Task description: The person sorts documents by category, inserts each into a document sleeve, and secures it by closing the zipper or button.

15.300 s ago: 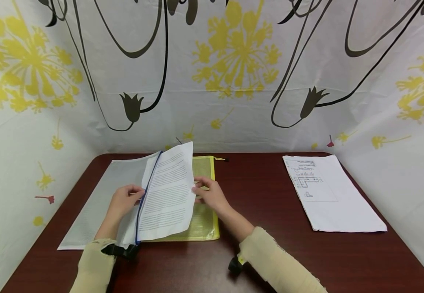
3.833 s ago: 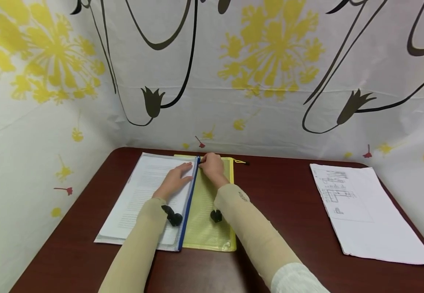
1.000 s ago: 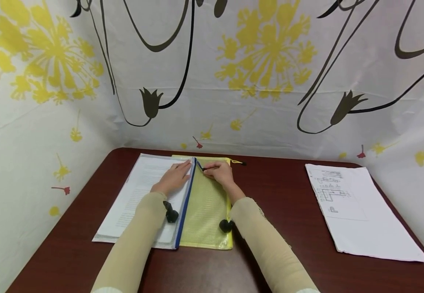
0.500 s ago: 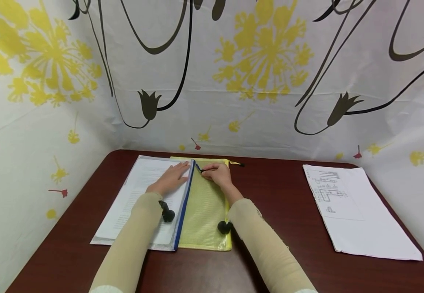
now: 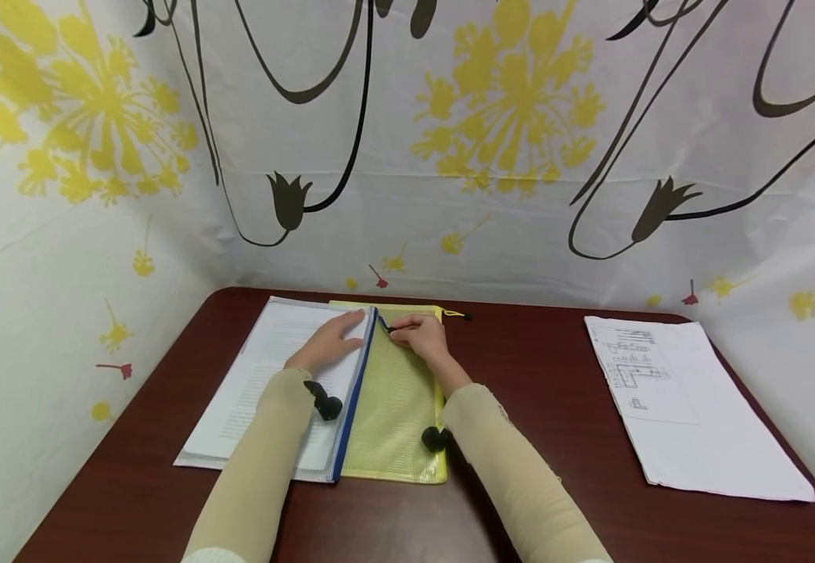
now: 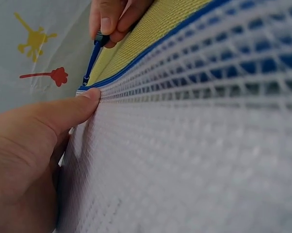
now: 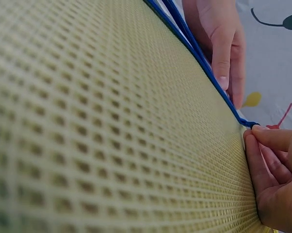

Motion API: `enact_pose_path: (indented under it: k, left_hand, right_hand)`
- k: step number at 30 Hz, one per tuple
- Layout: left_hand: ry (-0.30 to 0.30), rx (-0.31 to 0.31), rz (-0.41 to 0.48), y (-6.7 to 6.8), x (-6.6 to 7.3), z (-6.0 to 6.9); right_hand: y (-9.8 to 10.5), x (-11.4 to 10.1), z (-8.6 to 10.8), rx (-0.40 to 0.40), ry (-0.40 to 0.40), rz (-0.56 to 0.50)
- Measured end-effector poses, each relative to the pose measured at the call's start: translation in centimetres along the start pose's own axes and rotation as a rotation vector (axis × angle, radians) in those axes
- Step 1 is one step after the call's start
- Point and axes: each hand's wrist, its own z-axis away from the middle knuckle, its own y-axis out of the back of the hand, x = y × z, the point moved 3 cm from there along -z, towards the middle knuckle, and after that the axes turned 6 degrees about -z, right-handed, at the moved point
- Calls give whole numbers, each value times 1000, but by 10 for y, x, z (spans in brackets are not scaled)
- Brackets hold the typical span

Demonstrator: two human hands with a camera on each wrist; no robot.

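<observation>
Fingertips [image 7: 266, 136] of the right hand [image 5: 421, 336] pinch one pull [image 6: 92, 59], the left hand [image 5: 326, 344] resting straight-fingered on one of two pouches [image 6: 180, 160].

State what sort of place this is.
It looks like an indoor desk workspace, perhaps screened off: a dark reddish-brown table, a white floral backdrop behind it, and paperwork, with printed papers at right and a blue-edged mesh pouch at left.
</observation>
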Motion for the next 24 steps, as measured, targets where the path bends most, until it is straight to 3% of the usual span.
enact_pose_path:
  k: [8,24]
  left_hand:
    - [27,-8,8,2,5,1]
    - [44,-14,68,3,6,3]
  right_hand:
    - [3,0,2,-13,0,68]
    - [8,-1,12,-47,-67,-3]
